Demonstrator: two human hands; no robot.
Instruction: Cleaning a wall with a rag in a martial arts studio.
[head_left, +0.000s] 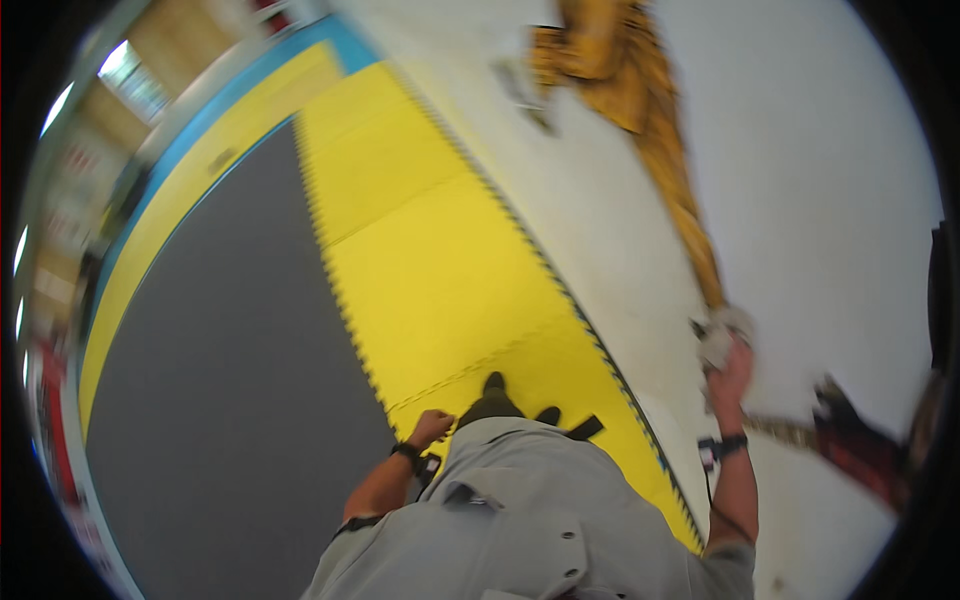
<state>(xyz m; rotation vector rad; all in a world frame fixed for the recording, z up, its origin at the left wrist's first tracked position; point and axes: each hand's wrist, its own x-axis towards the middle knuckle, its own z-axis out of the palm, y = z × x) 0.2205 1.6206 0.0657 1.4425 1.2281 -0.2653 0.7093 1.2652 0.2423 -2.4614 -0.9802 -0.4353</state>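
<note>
My right hand (729, 379) is stretched out to the right, level with a pale surface that looks like a wall. At its fingers is a crumpled-looking greyish-white thing (724, 334); blur hides whether it is held or part of the picture behind. A golden-yellow draped figure (611, 67), apparently a wall picture, tapers down towards that hand. Close to my waist on the left, my left hand (433, 427) has curled fingers and nothing visible in them. Each wrist wears a black strap with a small device.
Yellow interlocking foam mats (442, 277) lie under my dark shoes. Left of them spreads a grey mat area (247, 360) with a yellow and blue border. The pale wall (802, 187) runs along the right, with a blurred dark-red shape (855, 442) low down.
</note>
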